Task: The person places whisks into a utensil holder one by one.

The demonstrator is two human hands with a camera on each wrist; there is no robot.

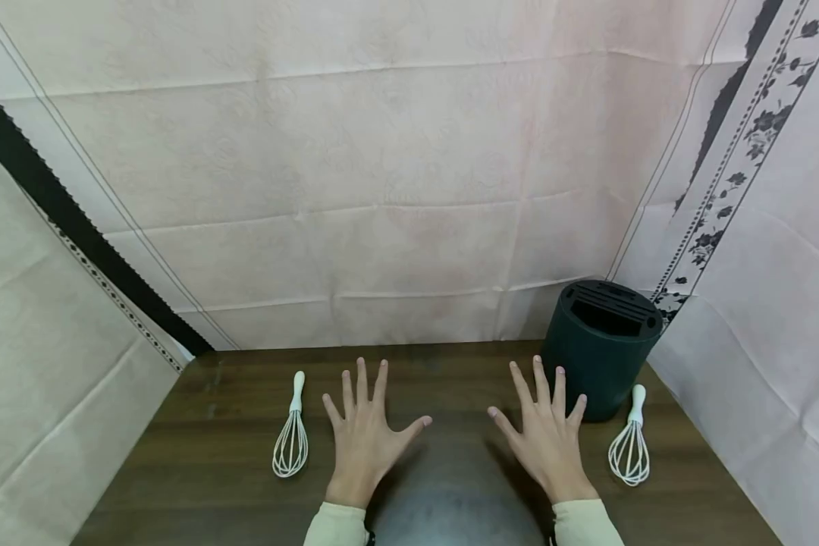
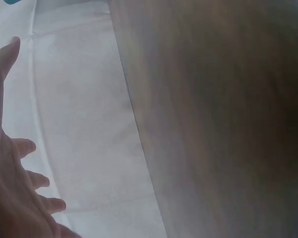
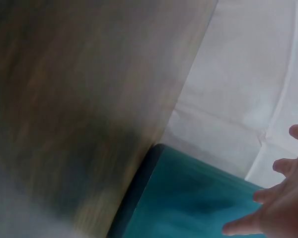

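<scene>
Both hands are held out over the brown table with fingers spread and nothing in them. The left hand [image 1: 364, 447] is just right of a whisk [image 1: 291, 436] with a pale handle and white wires. In the head view the right hand [image 1: 547, 444] overlaps the edge of a dark green container [image 1: 590, 364], an oval-topped holder with a slot and grooves in its lid. A second, similar whisk [image 1: 631, 444] lies to the right of that hand, in front of the container. In the right wrist view, the container's teal side [image 3: 188, 198] shows beyond the fingertips.
The wooden table [image 1: 246, 485] ends at a hanging white cloth [image 1: 409, 250] behind. More cloth hangs along the left [image 1: 54, 379] and right sides, with a dark band at left and a floral border [image 1: 737, 182] at right. The container stands at the back right corner.
</scene>
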